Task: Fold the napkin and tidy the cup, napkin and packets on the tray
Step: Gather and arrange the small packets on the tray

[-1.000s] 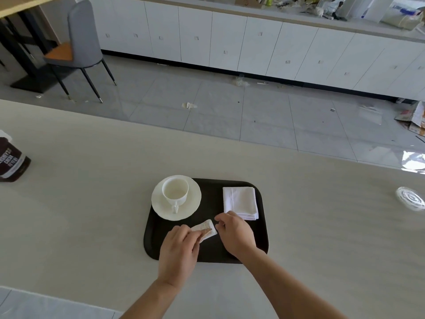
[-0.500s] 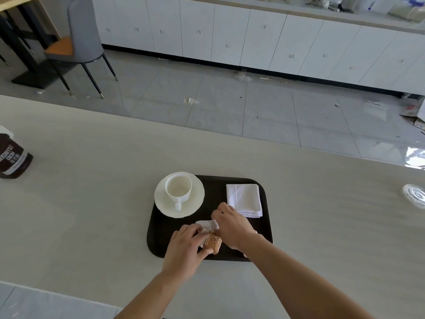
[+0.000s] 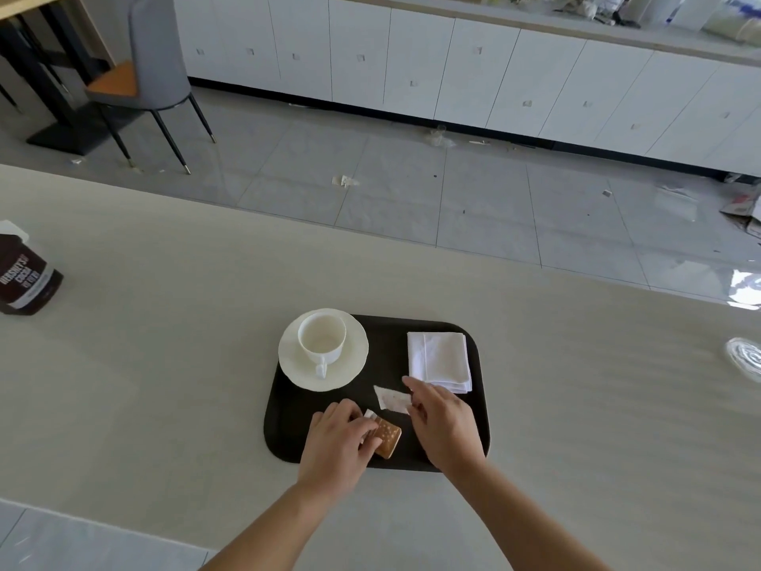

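A black tray [image 3: 288,443] lies on the pale counter. At its far left a white cup [image 3: 322,337] stands on a white saucer [image 3: 354,366]. A folded white napkin [image 3: 438,358] lies at the far right. My left hand [image 3: 337,443] rests on the near part of the tray, fingers pinching a brown packet [image 3: 388,436] that lies flat there. My right hand [image 3: 442,422] holds the right end of a white packet [image 3: 390,399] between thumb and fingers, just in front of the napkin.
A brown cocoa pouch [image 3: 24,278] stands at the counter's left edge. A clear glass lid [image 3: 746,358] lies at the right edge. Beyond the counter are a tiled floor, a grey chair [image 3: 152,72] and white cabinets.
The two packets, held together a second ago, are now apart: the right hand has drawn the white one up and right, the left keeps the brown one near the tray's front.
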`<state>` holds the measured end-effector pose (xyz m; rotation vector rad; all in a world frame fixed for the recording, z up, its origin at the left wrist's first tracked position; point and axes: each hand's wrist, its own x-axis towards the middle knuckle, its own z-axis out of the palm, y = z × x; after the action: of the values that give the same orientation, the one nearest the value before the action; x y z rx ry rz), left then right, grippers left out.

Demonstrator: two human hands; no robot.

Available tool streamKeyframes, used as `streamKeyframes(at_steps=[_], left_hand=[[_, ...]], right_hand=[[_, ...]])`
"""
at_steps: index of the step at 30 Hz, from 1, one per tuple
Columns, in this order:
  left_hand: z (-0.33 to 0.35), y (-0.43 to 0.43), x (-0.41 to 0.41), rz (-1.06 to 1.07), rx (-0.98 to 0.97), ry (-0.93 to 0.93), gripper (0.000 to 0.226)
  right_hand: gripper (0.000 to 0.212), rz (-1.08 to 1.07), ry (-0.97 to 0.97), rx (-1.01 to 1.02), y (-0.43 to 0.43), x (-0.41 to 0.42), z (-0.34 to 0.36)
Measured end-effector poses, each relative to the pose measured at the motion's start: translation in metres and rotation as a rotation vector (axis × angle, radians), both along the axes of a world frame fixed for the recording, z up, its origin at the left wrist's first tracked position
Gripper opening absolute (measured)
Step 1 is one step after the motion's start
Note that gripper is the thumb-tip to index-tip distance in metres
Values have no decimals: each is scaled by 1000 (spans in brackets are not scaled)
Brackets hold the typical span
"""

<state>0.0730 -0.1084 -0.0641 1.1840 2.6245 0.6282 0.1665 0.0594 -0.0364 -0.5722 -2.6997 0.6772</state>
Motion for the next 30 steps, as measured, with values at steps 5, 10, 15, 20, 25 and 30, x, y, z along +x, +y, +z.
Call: streamKeyframes(at_steps=[5,10,15,20,25,30], left_hand=[[1,2,-10,21,46,-81,17],[3,-9,-2,207,72,-123,28],[5,1,12,455,24,-255,32],[10,13,7,535,43,-333,24],[10,18,4,474,48,-342,19],[13,27,4,507,53,-371,22]], right_hand=[[31,281,-193,200,-6,12,-1],[24,-26,-170,-31,-7,7,4],[15,-33,-546,-34,-17,-19,5],[32,-22,-626,-63,-24,-32,-1],[34,-47,-609,-110,-27,-32,-7],[19,-161,-573,-221,-30,-30,-3]])
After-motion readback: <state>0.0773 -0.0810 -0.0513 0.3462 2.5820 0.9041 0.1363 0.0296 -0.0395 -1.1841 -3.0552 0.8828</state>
